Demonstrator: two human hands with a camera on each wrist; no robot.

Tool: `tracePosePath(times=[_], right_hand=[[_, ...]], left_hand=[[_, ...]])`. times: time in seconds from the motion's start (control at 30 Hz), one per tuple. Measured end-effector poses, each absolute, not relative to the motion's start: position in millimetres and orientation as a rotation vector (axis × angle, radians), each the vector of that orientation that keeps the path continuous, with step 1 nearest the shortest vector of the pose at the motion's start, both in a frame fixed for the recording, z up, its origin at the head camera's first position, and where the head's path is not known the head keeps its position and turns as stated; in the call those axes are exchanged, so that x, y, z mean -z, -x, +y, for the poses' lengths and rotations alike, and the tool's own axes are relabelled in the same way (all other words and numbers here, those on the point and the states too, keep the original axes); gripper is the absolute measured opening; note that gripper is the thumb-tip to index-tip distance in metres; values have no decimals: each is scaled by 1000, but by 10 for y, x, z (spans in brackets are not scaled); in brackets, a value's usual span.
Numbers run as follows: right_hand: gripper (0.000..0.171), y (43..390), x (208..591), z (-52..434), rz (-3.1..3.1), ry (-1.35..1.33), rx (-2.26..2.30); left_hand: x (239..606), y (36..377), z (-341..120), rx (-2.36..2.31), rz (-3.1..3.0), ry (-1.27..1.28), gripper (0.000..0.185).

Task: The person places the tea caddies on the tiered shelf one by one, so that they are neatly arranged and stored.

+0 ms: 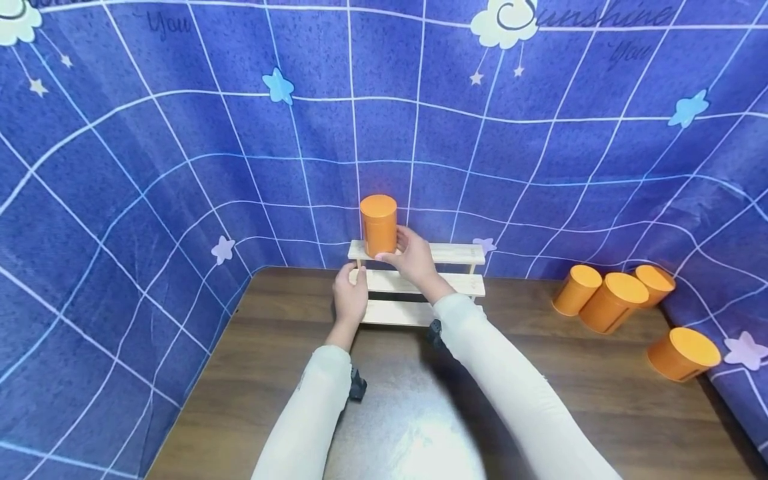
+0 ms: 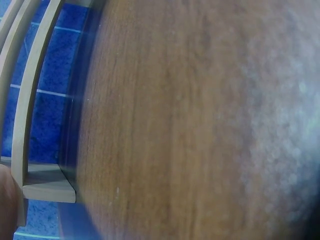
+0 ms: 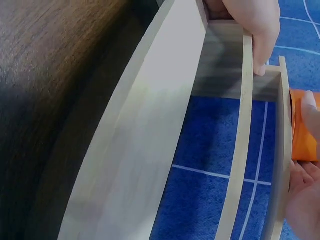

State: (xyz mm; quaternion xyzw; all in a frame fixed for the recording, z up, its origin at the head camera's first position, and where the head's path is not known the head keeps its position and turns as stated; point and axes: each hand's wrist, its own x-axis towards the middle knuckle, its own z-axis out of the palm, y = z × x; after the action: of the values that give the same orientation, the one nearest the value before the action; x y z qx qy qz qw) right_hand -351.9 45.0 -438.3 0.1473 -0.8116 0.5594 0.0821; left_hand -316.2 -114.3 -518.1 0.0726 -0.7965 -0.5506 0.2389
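An orange lidded canister [image 1: 379, 225] stands upright on the top step of a three-step wooden rack [image 1: 447, 253] at the back of the brown counter [image 1: 528, 400]. The right hand [image 1: 414, 257] has its grip curled round the canister's lower part, thumb in front. The left hand [image 1: 350, 293] grips the rack's left end. Right of the rack, well apart from it, four more orange canisters [image 1: 612, 301] lie tipped against the blue grid-patterned cloth [image 1: 150, 167].

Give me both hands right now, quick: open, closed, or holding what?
Left hand: gripping the left end of the wooden step rack.
Right hand: holding the orange canister upright on the rack's top step.
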Motion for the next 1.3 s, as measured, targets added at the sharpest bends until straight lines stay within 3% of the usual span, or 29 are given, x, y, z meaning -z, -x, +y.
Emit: tracePosePath(times=[0.93,1.3], right_hand=[[81,3488,4478,299,-2444,-384,-1321],[91,3436,4528,369,-2417,-446,-1373]], left_hand=[[5187,3151,-1176,1500,-2159,-218,28],[5137,3115,-1115,1517,-2154,-212,28]])
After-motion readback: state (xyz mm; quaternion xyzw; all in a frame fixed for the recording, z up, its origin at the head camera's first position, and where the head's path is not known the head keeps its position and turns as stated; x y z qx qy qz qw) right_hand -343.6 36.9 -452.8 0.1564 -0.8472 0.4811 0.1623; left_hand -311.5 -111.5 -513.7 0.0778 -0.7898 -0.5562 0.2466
